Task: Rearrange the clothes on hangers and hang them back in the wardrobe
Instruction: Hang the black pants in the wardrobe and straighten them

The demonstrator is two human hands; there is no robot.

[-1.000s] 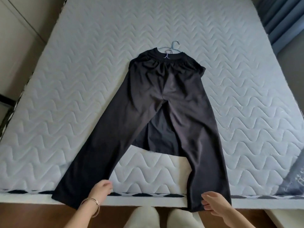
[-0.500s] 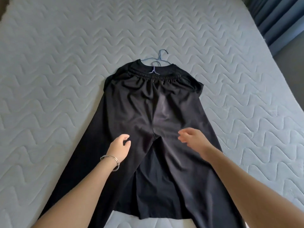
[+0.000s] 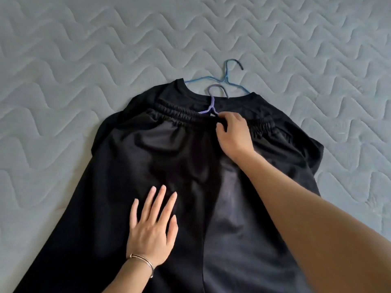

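Black trousers (image 3: 160,157) with an elastic waistband lie flat on the mattress, on top of a black T-shirt (image 3: 281,106). A purple hanger (image 3: 212,102) sticks out of the trousers' waistband. A blue hanger (image 3: 227,78) pokes from the T-shirt's collar behind it. My right hand (image 3: 233,134) pinches the waistband right at the base of the purple hanger. My left hand (image 3: 153,225), with a bracelet on the wrist, lies flat with spread fingers on the trousers' left leg.
A grey quilted mattress (image 3: 84,60) with a wavy pattern fills the view around the clothes. The trouser legs run off the bottom of the frame.
I have leaned in over the bed. My right hand reached forward from mid-trousers to the waistband. My left hand went from half curled above the cloth to lying flat on it.
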